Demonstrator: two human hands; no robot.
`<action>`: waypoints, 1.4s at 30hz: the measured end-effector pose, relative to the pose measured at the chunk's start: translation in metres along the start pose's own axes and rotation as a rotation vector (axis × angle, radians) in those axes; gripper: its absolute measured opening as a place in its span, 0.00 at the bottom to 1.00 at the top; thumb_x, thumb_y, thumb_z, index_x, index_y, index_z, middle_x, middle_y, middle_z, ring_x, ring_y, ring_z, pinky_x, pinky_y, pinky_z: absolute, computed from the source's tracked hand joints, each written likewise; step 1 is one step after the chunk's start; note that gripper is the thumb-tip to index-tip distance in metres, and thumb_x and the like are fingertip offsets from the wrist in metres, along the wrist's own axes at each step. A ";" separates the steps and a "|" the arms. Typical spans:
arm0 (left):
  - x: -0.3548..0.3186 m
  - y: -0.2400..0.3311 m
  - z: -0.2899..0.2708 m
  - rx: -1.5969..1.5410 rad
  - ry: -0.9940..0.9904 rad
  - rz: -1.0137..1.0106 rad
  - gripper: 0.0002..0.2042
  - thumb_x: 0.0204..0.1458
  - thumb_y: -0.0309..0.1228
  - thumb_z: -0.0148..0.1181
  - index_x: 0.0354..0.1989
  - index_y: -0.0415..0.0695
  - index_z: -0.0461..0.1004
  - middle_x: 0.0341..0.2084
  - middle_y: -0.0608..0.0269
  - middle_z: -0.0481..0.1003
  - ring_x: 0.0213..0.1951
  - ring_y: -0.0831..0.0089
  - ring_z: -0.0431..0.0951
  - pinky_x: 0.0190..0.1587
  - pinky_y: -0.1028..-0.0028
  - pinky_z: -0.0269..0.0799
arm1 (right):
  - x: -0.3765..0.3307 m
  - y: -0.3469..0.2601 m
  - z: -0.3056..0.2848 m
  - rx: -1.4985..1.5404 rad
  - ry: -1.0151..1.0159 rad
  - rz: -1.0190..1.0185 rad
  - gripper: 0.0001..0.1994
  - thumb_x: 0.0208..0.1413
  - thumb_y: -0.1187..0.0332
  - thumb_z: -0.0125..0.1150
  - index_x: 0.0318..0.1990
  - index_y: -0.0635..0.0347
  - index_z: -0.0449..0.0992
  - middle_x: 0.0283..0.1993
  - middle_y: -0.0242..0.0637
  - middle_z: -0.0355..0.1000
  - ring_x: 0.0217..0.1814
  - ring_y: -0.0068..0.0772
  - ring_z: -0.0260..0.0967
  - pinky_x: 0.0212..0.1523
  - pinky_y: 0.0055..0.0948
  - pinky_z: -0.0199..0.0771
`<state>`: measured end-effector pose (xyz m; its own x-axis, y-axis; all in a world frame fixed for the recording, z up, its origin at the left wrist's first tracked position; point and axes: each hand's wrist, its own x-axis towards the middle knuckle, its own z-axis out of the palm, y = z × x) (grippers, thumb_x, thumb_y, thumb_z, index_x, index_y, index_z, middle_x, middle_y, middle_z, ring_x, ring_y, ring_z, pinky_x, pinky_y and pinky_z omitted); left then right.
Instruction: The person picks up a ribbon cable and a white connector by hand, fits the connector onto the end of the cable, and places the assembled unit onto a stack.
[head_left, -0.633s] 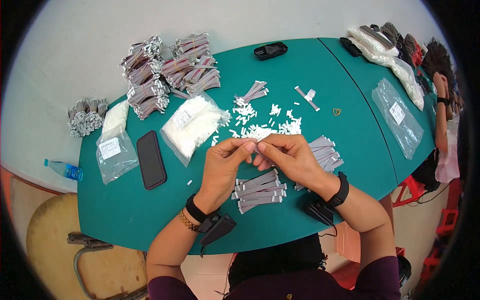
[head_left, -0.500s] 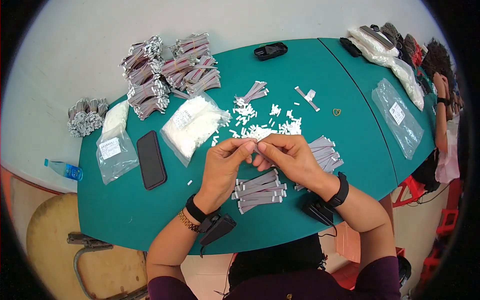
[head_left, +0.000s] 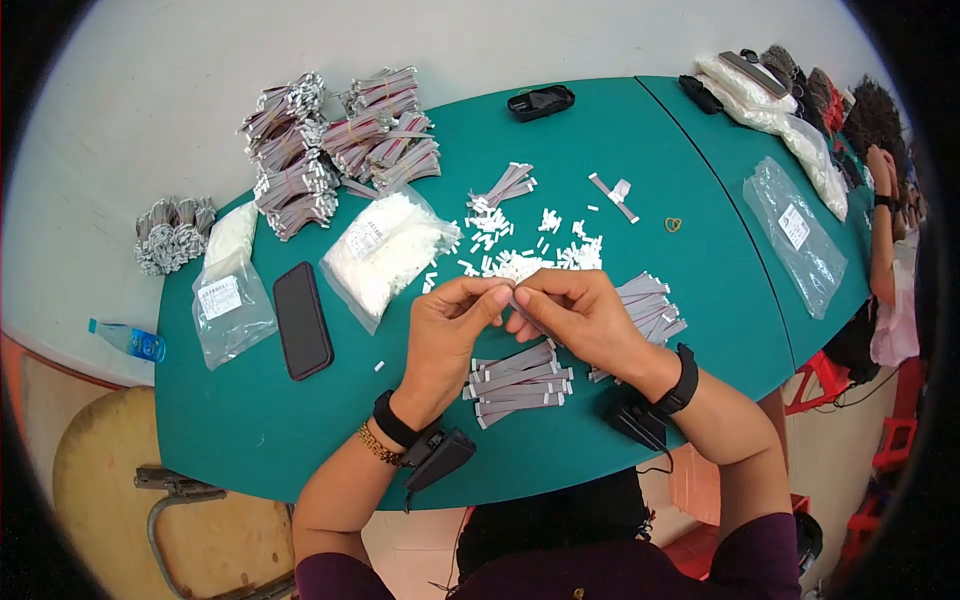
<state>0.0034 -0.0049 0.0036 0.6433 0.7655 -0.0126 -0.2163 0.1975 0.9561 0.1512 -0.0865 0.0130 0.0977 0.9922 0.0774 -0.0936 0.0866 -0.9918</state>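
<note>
My left hand (head_left: pixel 446 325) and my right hand (head_left: pixel 583 312) meet thumb to thumb over the green table. Both are closed in a pinch. Between the fingers of my right hand a bit of grey flat ribbon cable (head_left: pixel 527 314) shows. What my left fingertips pinch is too small and covered to make out. Just beyond the hands lies a loose pile of small white plastic connectors (head_left: pixel 580 252). Below them rests a stack of grey ribbon cables with white ends (head_left: pixel 518 383). Another pile of ribbon cables (head_left: pixel 652 310) lies beside my right hand, partly hidden by it.
Left of the hands are a bag of white connectors (head_left: pixel 385 250), a phone (head_left: pixel 303 320) and a clear bag (head_left: pixel 235 300). Bundled cables (head_left: pixel 295 160) stand by the wall. A black device (head_left: pixel 541 102) lies at the back. A person's arm (head_left: pixel 884 230) shows at far right.
Almost nothing differs. Both hands stay together in the same pinch, with only a very slight shift of the left wrist and fingers.
</note>
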 end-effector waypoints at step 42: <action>0.002 -0.001 -0.001 0.166 -0.021 0.102 0.05 0.50 0.25 0.58 0.32 0.36 0.75 0.28 0.64 0.76 0.28 0.82 0.69 0.32 0.83 0.64 | 0.004 0.009 -0.004 -0.138 0.047 -0.061 0.08 0.55 0.70 0.54 0.29 0.65 0.75 0.18 0.26 0.67 0.21 0.11 0.56 0.20 0.17 0.55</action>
<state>0.0036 -0.0029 0.0024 0.6394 0.7634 0.0916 -0.1587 0.0145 0.9872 0.1547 -0.0822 0.0037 0.1460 0.9799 0.1362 0.0504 0.1301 -0.9902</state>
